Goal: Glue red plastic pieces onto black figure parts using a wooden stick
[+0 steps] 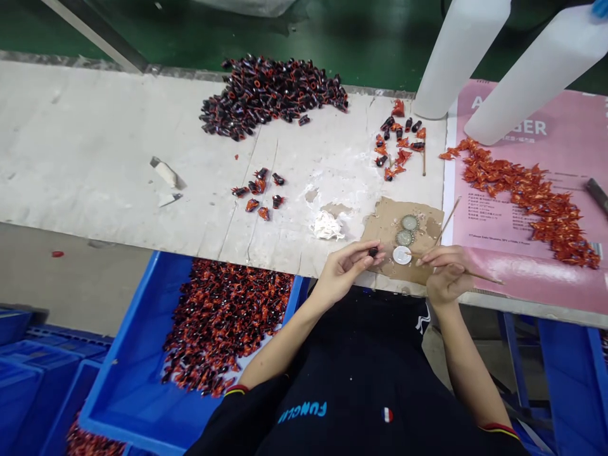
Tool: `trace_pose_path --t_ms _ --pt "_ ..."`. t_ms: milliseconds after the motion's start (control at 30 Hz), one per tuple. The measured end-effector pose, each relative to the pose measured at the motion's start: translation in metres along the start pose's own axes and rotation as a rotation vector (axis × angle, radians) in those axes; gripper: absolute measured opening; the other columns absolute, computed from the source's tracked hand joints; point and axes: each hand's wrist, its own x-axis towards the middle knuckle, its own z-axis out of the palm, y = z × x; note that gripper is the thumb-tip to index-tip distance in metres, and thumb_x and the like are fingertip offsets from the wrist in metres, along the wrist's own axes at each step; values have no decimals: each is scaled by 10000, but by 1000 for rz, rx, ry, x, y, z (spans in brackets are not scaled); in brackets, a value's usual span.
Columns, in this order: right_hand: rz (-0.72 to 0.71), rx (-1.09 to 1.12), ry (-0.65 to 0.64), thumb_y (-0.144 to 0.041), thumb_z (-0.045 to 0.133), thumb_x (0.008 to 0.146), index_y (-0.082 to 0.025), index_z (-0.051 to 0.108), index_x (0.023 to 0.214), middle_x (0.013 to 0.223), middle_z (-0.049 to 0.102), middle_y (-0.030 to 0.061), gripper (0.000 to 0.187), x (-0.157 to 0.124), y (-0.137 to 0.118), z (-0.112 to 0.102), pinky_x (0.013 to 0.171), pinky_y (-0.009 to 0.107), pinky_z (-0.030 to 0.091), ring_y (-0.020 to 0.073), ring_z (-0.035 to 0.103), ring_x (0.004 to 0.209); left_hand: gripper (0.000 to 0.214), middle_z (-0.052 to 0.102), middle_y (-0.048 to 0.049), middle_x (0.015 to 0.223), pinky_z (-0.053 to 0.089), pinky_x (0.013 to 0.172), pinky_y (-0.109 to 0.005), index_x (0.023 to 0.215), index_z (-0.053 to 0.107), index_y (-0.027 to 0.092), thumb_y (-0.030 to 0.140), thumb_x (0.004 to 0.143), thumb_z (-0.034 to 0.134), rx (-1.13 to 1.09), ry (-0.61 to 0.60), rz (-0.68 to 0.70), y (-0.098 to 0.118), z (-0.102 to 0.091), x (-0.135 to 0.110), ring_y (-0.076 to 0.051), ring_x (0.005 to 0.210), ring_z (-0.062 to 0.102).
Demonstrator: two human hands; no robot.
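Observation:
My left hand (342,269) pinches a small black plastic part (373,252) between thumb and fingertips, over the near edge of a brown cardboard piece (387,215). In my right hand (446,272) is a thin wooden stick (484,277), its tip pointing left toward a small round white dish (402,255). Whether the tip touches the dish I cannot tell. Just behind the dish, two round greenish caps (405,237) sit on the cardboard. A second thin stick (449,220) leans at the cardboard's right edge. Crumpled white tissue (327,225) lies left of the cardboard.
Black-and-red parts (270,95) are heaped at the back. Several assembled pieces (256,186) lie mid-table, and mixed parts (399,142) lie right. Orange-red parts (527,196) cover pink card (498,253), near white bottles (463,57). A blue bin (137,354) of pieces stands below. A blade (170,200) lies left.

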Motion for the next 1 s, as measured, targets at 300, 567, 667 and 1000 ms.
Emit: trace_pose_path --t_ms 300,567,667,1000 --pt "-27 -31 -84 -370 377 1016 -218 515 675 568 574 -18 398 1 -2 0 462 272 433 129 567 487 238 741 -31 830 581 632 -200 850 689 179 406 801 743 39 -36 16 8 0 -3 -112 648 689" --pt "-32 -68 -156 -343 409 1005 -223 546 707 596 593 0 348 -4 1 -4 514 288 437 149 583 542 287 728 -47 906 609 706 -262 965 685 193 411 788 746 132 2 54 5 -2 -3 -136 658 706" --pt "-32 -71 -162 -352 414 1003 -223 548 717 605 592 -2 341 -5 2 -4 526 288 437 147 584 551 321 730 -54 942 609 774 -263 1012 671 197 371 765 778 108 0 54 2 -2 -3 -159 762 734" --pt "-15 -42 -152 -379 432 995 -219 560 689 579 578 -5 368 -3 2 -3 479 269 448 140 584 524 347 738 -32 824 605 707 -244 998 708 186 331 706 826 93 6 -8 6 1 -4 -153 712 722"
